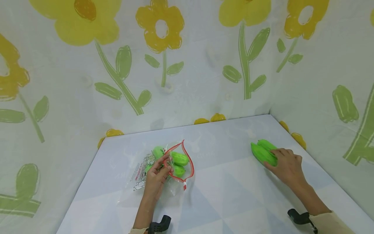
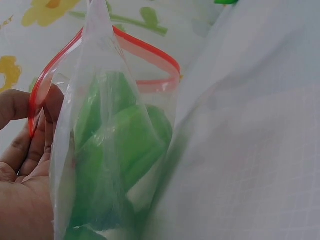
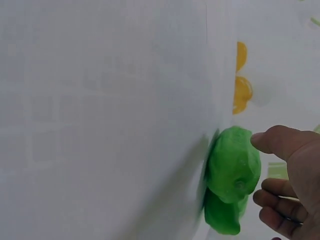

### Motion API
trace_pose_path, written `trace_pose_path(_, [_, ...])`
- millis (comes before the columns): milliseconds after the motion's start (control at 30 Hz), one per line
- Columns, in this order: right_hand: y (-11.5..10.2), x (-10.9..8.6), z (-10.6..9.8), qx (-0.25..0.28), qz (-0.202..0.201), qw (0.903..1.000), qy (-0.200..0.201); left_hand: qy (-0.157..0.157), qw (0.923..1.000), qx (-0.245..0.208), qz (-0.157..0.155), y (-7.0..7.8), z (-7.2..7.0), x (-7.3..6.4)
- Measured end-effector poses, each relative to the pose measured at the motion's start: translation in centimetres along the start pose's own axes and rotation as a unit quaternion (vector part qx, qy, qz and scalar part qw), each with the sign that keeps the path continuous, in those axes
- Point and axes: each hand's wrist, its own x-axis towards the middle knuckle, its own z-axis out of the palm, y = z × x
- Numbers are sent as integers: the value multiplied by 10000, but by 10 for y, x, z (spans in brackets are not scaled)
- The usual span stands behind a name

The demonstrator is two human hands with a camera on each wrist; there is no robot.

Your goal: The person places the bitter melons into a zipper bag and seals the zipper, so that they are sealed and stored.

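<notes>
A clear zip bag [image 1: 175,191] with a red zipper rim and printed cartoon figures lies on the table, its mouth spread apart. Several bright green cucumber-shaped vegetables [image 1: 179,158] are inside it. My left hand [image 1: 157,177] pinches the rim on the near-left side between thumb and fingers. At the right, two more green cucumber-shaped vegetables [image 1: 261,153] lie side by side on the table. Over their near end is my right hand [image 1: 287,165], thumb and fingers spread around it. In the right wrist view the thumb tip overlaps the nearer vegetable [image 3: 234,162], with the bent fingers beside it.
The pale table [image 1: 225,191] has a faint triangle pattern. Behind it and along both sides hangs a white curtain [image 1: 198,81] printed with yellow flowers and green leaves. A black wrist mount [image 1: 298,217] sits on the right forearm, another [image 1: 160,225] on the left.
</notes>
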Motion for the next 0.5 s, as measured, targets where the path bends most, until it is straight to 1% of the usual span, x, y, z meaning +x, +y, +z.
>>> trace_pose_path(367, [4, -4, 3, -14, 127, 9999, -79, 21, 10000, -3, -2, 0, -1, 0])
trace_pose_path(500, [5, -5, 4, -33, 97, 9999, -55, 9, 10000, -24, -1, 0, -1, 0])
